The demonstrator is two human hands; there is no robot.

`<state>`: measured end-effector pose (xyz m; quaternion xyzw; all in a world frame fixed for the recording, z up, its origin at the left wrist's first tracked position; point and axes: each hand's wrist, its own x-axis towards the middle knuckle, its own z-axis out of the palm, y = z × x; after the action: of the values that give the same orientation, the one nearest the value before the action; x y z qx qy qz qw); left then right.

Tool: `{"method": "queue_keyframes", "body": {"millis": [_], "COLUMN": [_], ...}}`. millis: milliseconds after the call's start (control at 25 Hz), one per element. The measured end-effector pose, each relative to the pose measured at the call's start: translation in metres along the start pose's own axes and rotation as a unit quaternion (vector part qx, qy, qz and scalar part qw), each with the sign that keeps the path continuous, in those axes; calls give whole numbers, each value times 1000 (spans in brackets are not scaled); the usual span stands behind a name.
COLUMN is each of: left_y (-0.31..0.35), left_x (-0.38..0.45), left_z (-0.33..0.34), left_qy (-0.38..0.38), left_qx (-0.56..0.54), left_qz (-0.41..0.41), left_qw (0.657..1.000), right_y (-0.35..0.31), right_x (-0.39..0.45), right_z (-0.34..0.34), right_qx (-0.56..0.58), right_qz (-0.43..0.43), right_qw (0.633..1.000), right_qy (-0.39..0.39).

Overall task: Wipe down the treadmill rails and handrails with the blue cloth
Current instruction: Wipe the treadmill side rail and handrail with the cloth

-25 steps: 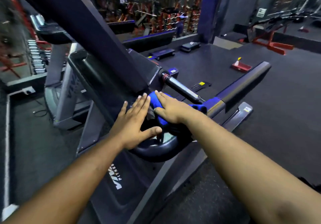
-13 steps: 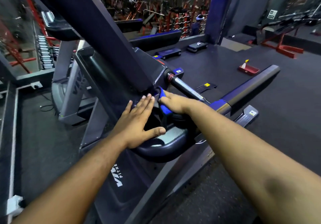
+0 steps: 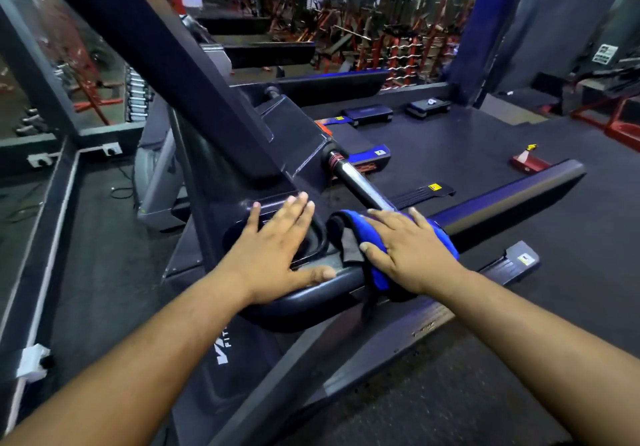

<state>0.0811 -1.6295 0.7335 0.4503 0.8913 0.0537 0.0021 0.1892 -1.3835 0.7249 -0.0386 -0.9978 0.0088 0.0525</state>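
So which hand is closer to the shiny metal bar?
The right hand. It presses the blue cloth onto the handrail, fingertips just below the metal bar. The left hand lies flat, farther to its left.

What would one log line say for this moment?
left hand: flat, bracing handrail | right hand: pressing blue cloth on handrail | stage: wiping

The blue cloth [image 3: 380,274] lies bunched and draped over the dark curved handrail [image 3: 311,298].
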Motion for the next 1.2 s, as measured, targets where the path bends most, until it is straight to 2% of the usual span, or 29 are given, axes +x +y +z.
{"method": "queue_keyframes", "body": {"millis": [80, 240, 320, 400, 440, 480, 560, 600, 640, 760, 920, 1080, 1200], "left_y": [37, 82, 84, 83, 83, 84, 86, 85, 84, 85, 84, 85, 84], "left_x": [15, 44, 47, 46, 46, 46, 47, 48, 48, 51, 51, 48, 54], "left_z": [6, 21, 22, 20, 20, 19, 20, 20, 19, 18, 17, 17, 18], "left_qy": [-1, -5, -1, 0, -2, -6, -12, -12, -15, -27, -14, 5, -16], "left_qx": [-12, 29, 32, 22, 22, 20, 17, 15, 11, -6, -12, -1, -20], "left_qz": [-26, -78, -113, -137, -144, -146, -145, -143, -141, -140, -161, -194, -205], "left_qw": [1000, 997, 993, 990, 989, 989, 989, 990, 990, 990, 987, 981, 978], "right_y": [36, 76, 85, 86, 83, 79, 71, 69, 67, 56, 31, 62, 70], "right_x": [-7, -8, 6, 19, 27, 32, 44, 52, 60, 93, 140, 127, 130], "right_z": [4, 6, -7, -17, -21, -21, -17, -16, -17, -15, -3, 0, 2], "right_qx": [-7, 44, 92, 89, 66, 41, 19, 23, 41, 107, 63, 60, 77], "right_qz": [8, -68, -98, -87, -65, -37, 11, 25, 31, 36, 4, -72, -79], "right_qw": [1000, 992, 978, 964, 970, 986, 997, 986, 976, 968, 985, 983, 980], "right_qy": [28, 94, 160, 236, 225, 157, -74, -164, -214, -226, -158, -157, -165]}}
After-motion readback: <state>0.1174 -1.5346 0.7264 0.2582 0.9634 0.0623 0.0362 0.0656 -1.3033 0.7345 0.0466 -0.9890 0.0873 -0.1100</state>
